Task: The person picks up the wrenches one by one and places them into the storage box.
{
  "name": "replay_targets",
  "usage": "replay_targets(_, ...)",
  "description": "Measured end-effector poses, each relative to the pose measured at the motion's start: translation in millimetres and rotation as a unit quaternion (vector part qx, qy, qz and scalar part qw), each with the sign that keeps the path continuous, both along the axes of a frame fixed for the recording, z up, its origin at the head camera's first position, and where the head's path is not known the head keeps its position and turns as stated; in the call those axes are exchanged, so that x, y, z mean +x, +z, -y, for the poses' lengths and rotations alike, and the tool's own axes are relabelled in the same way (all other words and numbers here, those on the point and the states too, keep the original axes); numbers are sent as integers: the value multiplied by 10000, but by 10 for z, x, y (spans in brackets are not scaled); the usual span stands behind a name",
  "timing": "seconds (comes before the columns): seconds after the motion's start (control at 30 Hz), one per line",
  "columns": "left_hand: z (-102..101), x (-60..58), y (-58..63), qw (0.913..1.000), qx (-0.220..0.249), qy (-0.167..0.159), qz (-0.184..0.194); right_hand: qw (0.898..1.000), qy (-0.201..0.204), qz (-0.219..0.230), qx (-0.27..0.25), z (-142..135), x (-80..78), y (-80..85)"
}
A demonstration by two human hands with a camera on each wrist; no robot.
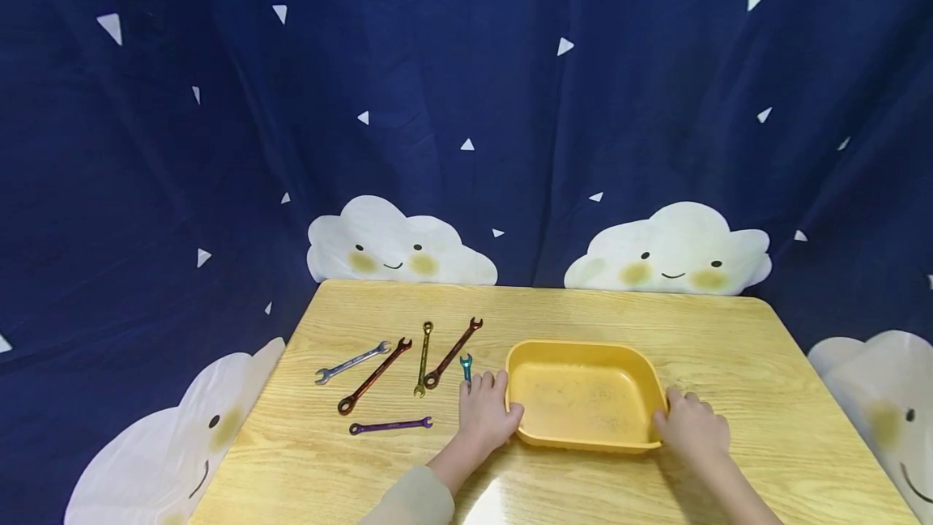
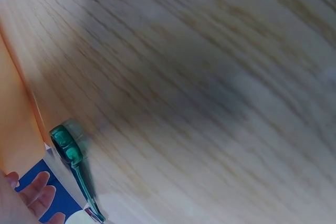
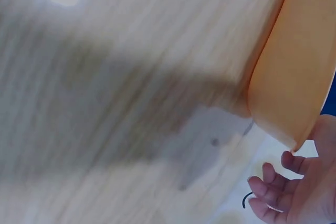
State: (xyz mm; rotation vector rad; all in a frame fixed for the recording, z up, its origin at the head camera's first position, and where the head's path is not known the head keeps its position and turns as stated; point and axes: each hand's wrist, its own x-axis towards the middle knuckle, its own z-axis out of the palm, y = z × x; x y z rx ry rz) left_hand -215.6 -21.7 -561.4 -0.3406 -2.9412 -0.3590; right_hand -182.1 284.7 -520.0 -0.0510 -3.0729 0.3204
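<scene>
A yellow rectangular plastic basin (image 1: pixel 583 399) with rounded corners sits on the wooden table. My left hand (image 1: pixel 484 410) holds its left end, thumb over the rim. At the opposite end my right hand (image 1: pixel 694 425) grips the rim, and in the right wrist view its thumb goes behind the basin wall (image 3: pixel 294 72). Just beyond my left fingers lies a teal combination wrench (image 1: pixel 466 366), partly hidden by that hand. The left wrist view shows this wrench (image 2: pixel 67 142) close to the basin's side (image 2: pixel 16 124).
Left of the basin lie more wrenches: silver-blue (image 1: pixel 353 363), red (image 1: pixel 375 377), gold (image 1: pixel 423 359), dark red (image 1: pixel 453 353) and purple (image 1: pixel 390 426). Behind the table (image 1: pixel 758 395) hangs a navy curtain (image 1: pixel 466 79) printed with clouds.
</scene>
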Motion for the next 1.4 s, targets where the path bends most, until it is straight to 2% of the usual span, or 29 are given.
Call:
replay_targets(0.23,-9,-4,-14,10000,-11,21,-50,9979,376,-459,244,-82,-130,0)
replay_targets(0.53,-17,-12,-32,9991,-116,52,-404,9930,723,-809,463,-186,-206,-174)
replay_targets(0.83,-10,4,-16,9997,-12,58,-252,9944,669,-648,501,-172,-205,-219)
replay_targets(1.1,-6,20,-39,9996,111,54,-272,9960,601,-469,455,-153,-187,-224)
replay_targets(1.4,-11,32,-26,9997,100,53,-212,9960,578,-521,436,-166,-162,-221)
